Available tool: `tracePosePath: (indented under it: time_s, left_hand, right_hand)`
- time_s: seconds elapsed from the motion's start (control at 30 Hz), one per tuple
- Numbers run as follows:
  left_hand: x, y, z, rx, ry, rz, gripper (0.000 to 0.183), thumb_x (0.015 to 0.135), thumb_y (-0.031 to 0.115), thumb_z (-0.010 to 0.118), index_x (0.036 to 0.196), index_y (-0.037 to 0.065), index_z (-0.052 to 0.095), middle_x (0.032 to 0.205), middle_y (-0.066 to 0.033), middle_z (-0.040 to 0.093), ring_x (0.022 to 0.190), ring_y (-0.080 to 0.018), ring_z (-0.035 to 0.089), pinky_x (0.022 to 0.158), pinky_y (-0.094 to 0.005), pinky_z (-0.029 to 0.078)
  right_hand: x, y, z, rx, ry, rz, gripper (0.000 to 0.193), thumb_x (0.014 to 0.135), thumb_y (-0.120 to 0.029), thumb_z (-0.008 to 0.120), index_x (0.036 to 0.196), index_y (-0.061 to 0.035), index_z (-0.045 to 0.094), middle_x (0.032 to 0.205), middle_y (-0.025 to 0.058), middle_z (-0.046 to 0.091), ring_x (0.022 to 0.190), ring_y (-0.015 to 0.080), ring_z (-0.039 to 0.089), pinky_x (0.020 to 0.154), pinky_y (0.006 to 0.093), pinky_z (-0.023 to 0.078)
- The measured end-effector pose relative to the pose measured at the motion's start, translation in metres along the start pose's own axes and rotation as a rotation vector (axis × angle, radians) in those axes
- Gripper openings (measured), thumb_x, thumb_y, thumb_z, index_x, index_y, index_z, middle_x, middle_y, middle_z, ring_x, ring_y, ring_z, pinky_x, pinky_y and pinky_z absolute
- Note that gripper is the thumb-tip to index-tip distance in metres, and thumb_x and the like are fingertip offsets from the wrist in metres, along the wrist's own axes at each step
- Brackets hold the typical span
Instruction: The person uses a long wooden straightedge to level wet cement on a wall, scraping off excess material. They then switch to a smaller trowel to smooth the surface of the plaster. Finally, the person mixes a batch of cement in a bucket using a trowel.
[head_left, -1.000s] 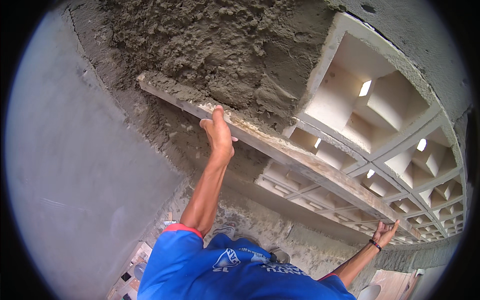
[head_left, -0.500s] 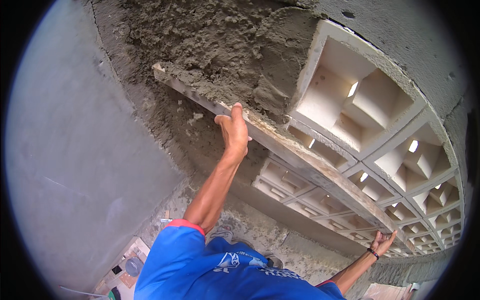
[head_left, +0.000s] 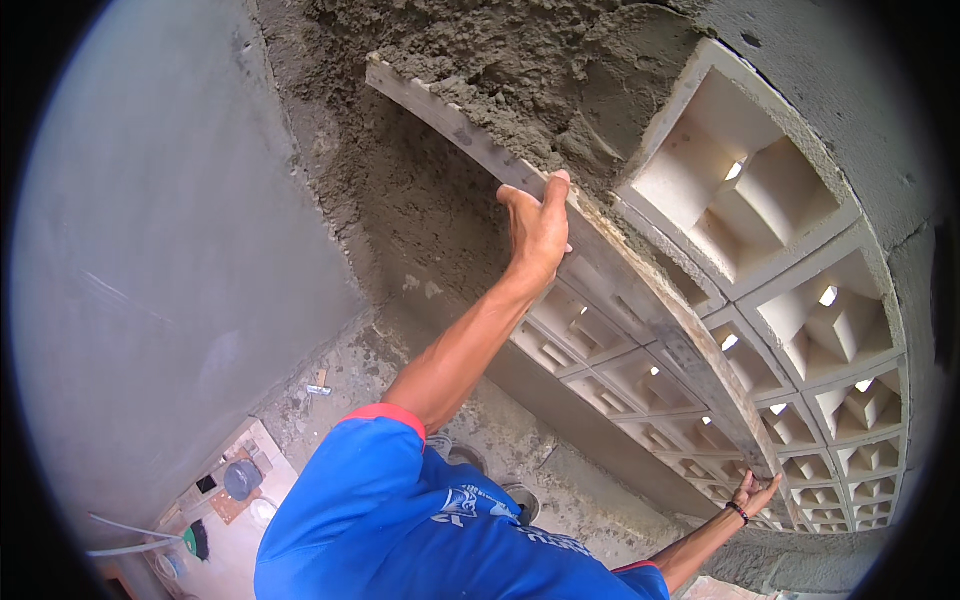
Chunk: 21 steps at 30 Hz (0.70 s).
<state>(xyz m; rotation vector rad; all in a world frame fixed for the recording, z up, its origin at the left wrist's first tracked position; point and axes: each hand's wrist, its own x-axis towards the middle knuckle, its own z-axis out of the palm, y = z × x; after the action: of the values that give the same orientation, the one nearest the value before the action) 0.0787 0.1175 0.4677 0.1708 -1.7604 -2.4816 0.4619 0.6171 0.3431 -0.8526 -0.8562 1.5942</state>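
A long wooden screed board slants across the wall from upper left to lower right, its upper edge carrying a ridge of grey mortar. Under its upper part is my left hand, thumb and fingers closed around the lower edge. Far down at the other end, my right hand grips the board from below, a dark band on its wrist. Rough wet mortar covers the wall above the board's left part. Pale hollow breeze blocks show above and below the board, which partly hides them.
A smooth grey wall meets the mortared wall in a corner on the left. On the floor below are a bucket, a green-and-black brush and a pale hose. My feet are partly hidden by my blue shirt.
The board's left end has moved up along the mortared wall, with my left hand rising alongside. My right hand stays at the far end. The whole view has shifted slightly.
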Motion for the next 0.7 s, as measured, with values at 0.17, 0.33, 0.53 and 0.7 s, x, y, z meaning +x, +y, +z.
tracePosePath:
  time_s: [0.17,0.33,0.53,0.7]
  left_hand:
    - [-0.004,-0.035,-0.023,-0.018,0.070,-0.006,0.079,0.083,0.041,0.061,0.118,-0.019,0.023,0.114,-0.0274,0.040,0.093,-0.0223,0.053,0.041,-0.0257,0.049]
    - [-0.011,-0.078,-0.056,0.020,0.154,-0.112,0.081,0.080,0.038,0.064,0.121,-0.020,0.025,0.113,-0.0265,0.043,0.092,-0.0214,0.053,0.041,-0.0254,0.048]
    - [-0.010,-0.172,-0.111,0.049,0.256,-0.287,0.099,0.079,0.039,0.064,0.135,-0.019,0.007,0.120,-0.0274,0.038,0.091,-0.0218,0.052,0.045,-0.0260,0.050]
    - [-0.019,-0.222,-0.160,0.211,0.296,-0.529,0.093,0.079,0.041,0.065,0.132,-0.015,0.013,0.136,-0.0331,0.028,0.118,-0.0357,0.046,0.070,-0.0392,0.055]
  right_hand:
    - [-0.034,0.011,-0.017,-0.053,0.079,0.077,0.077,0.075,-0.034,0.076,0.134,-0.0041,0.038,0.136,0.0195,0.036,0.122,0.0296,0.041,0.102,0.0432,0.040]
    - [-0.044,0.044,-0.063,0.005,0.030,0.134,0.064,0.075,-0.031,0.075,0.124,-0.0006,0.046,0.125,0.0171,0.052,0.114,0.0299,0.052,0.098,0.0442,0.044]
    - [-0.071,0.077,-0.078,-0.013,0.104,0.254,0.053,0.074,-0.028,0.075,0.116,-0.0050,0.053,0.117,0.0128,0.058,0.108,0.0284,0.055,0.095,0.0428,0.045]
    - [-0.079,0.124,-0.099,-0.073,0.048,0.200,0.044,0.077,-0.032,0.071,0.111,-0.0090,0.057,0.115,0.0067,0.060,0.105,0.0254,0.056,0.090,0.0440,0.046]
